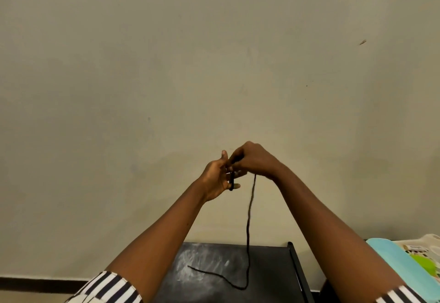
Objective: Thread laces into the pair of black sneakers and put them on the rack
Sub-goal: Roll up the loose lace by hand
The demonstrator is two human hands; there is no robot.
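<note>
Black lace (248, 221) hangs almost straight down from my right hand (256, 159), whose fingers are curled round its upper end, while the tail trails leftward across the dark rack top (271, 264). My left hand (215, 179) is touching the right, fingers loosely spread with a wound bit of lace across them. No sneakers are in view, so I judge threading hasn't begun.

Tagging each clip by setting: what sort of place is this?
Probably a room in a home: a plain painted wall with a dark skirting strip, a black shoe rack against it, and a plastic basket beside that.
</note>
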